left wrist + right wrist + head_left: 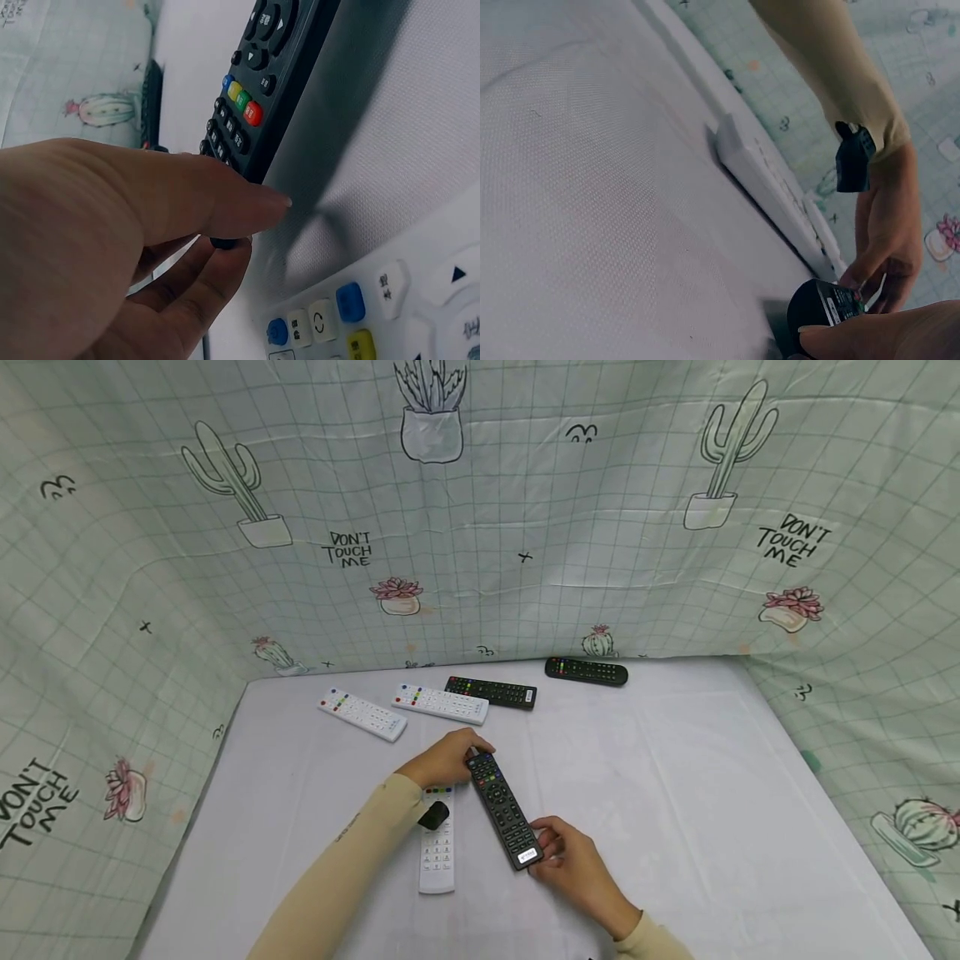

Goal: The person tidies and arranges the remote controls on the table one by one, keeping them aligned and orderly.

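A black remote control with rows of buttons slants across the middle of the table in the head view, held at both ends. My left hand grips its far end; in the left wrist view the thumb lies over that end, with fingers beneath. Its near end, with a pale label, is pinched by my right hand, whose thumb shows against it in the right wrist view. Beside it, under my left wrist, a white remote control lies lengthwise, partly hidden by the sleeve and wrist camera. Shadow shows below the black remote in the left wrist view.
Toward the back lie two white remotes, one at left and one nearer the middle. A black remote lies just behind the latter, and another black remote sits by the patterned curtain. White cloth covers the table.
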`<state>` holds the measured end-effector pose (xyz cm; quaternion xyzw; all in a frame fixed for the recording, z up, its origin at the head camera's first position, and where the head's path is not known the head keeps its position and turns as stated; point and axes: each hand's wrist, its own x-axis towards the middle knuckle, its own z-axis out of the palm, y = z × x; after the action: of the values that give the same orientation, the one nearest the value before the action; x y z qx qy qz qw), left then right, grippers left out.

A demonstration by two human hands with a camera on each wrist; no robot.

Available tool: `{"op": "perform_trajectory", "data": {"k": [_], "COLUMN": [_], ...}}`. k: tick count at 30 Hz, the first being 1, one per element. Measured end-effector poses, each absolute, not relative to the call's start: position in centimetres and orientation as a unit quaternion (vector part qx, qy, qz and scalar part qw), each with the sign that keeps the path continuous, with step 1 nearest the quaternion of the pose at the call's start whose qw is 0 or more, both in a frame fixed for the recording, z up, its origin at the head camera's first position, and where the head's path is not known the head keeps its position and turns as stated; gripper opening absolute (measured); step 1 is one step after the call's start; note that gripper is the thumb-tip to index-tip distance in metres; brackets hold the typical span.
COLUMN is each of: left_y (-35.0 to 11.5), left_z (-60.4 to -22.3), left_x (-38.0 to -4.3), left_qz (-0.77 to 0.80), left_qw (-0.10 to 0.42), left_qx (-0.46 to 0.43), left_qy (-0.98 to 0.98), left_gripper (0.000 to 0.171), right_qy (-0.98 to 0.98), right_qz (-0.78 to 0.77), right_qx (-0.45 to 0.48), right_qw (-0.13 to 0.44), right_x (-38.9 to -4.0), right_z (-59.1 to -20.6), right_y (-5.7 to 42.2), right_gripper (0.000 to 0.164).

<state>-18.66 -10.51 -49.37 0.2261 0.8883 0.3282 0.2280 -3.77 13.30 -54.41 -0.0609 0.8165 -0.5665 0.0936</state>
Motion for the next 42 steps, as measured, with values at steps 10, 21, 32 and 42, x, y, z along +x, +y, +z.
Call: {"op": "perform_trajectory", "data": {"k": [10, 21, 32, 42], "left_y": [-10.0, -9.9, -10.8, -11.8], "left_z": [-50.1, -50.3, -49.9, -48.9], "left_x": [-18.8, -18.7, -19.8, -21.0], "left_qz": [0.307, 0.311, 0.281, 0.270], "left_qw": [0.224, 0.212, 0.252, 0.284], "left_qx": [0.256, 0.256, 0.265, 0.285], "left_qy": [0.889, 0.890, 0.887, 0.875], "left_gripper": [0.060, 0.057, 0.056, 0.051], "right_qy": [0.813, 0.823, 0.819, 0.810], "right_qz": [-0.566, -0.550, -0.551, -0.560], "right_qx": [-0.104, -0.107, -0.118, -0.132], "right_qw": [0.088, 0.096, 0.108, 0.113], "right_x": [-3.2, -3.1, -3.5, -3.7], "right_z": [-54.3, -53.8, -54.1, -54.1], "right_y": [12.7, 11.9, 10.7, 9.4], "right_gripper": [0.057, 0.063, 0.070, 0.073]}}
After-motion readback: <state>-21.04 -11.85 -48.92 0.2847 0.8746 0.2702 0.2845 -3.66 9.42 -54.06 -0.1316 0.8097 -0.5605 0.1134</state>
